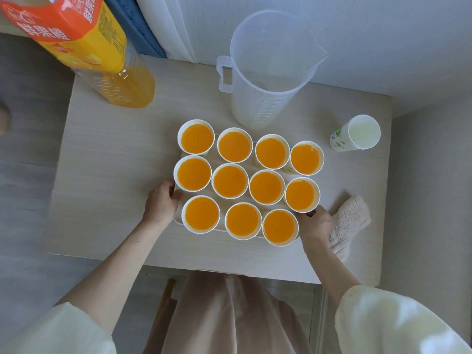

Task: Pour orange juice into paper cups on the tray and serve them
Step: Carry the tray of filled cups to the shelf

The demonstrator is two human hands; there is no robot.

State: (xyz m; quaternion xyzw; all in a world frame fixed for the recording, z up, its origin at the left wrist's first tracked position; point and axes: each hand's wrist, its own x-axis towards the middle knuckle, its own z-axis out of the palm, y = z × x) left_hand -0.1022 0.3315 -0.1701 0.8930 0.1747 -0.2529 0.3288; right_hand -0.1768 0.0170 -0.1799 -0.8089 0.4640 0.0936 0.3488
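The tray (pixel 178 220) sits between the two hands, close to the near edge of the pale counter (pixel 115 175), and it carries eleven paper cups (pixel 229 181) filled with orange juice: four in the far row, four in the middle, three nearest the person. The left hand (pixel 162 203) curls its fingers round the tray's left edge, just beside the leftmost cup of the middle row. The right hand (pixel 315 226) clamps the right edge by the front corner, its thumb touching the rim of the rightmost middle cup. Whether the tray rests on the counter or is raised off it cannot be told. A folded cloth (pixel 350 221) lies just beside the right hand. At the far left stands the juice bottle (pixel 102 60), its orange and yellow label printed with large white Chinese characters. A clear measuring jug (pixel 268 72) behind the tray shows a graduated scale on its side. An unfilled cup (pixel 357 134) at the right bears green print too small to read.
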